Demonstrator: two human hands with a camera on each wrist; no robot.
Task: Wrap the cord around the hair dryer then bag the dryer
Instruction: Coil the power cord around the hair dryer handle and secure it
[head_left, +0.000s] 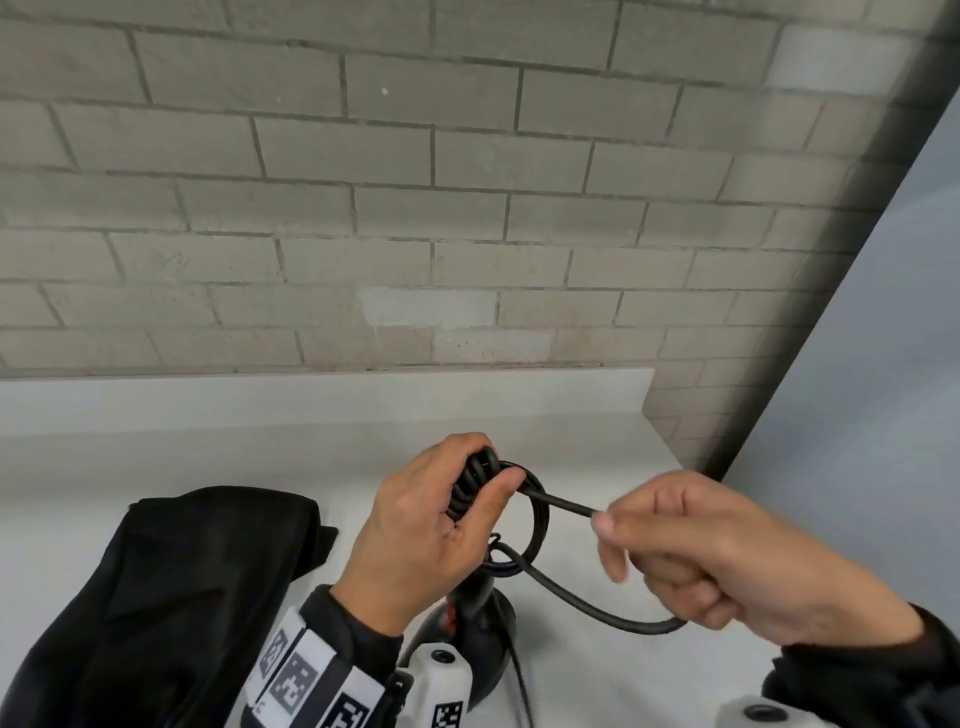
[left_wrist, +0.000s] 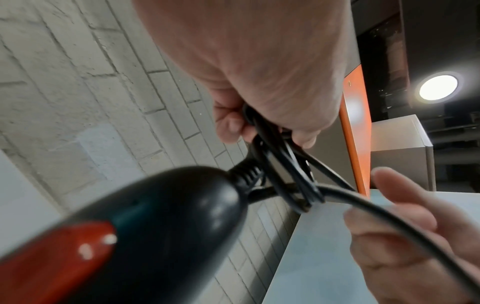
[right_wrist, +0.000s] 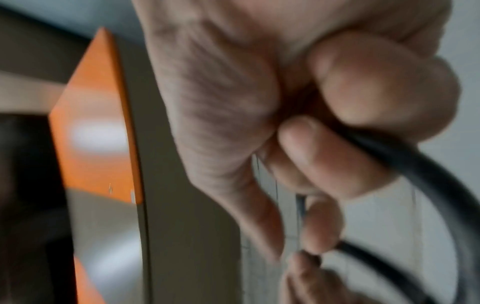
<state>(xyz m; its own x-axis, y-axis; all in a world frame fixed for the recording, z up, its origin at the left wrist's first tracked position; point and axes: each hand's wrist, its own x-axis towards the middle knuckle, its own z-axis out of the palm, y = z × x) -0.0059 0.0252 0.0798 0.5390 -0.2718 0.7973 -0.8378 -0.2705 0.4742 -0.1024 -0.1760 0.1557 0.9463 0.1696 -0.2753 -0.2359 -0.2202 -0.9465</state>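
In the head view the left hand (head_left: 431, 525) gripped a bunch of coiled cord (head_left: 566, 506) above the hair dryer (head_left: 480, 618), thumb pressed over the coils. The dryer hung or stood beneath that hand over the white surface (head_left: 597, 452), near its right edge; whether it touched the surface could not be told. The right hand (head_left: 727, 561) pinched the free run of cord between thumb and forefinger, its other fingers curled round a slack loop sagging below. That run stretched taut from the coils out to the right, so the cord's long axis lay left to right between the hands, with one loop encircling the bundle. The left hand was nearer the dryer; I judged the next turn would depend on the right hand carrying its length round the held bundle. A black bag (head_left: 171, 587) lay on the surface toward the left edge, beside the left forearm, apart from the dryer.

From the left wrist, the dryer's black handle with a red switch panel pointed up toward the fingers (left_wrist: 231, 125), which were closed on several cord loops just past the ribbed strain relief.

From the right wrist, blurred, curled fingers clasped the cord, which arced away down and right.
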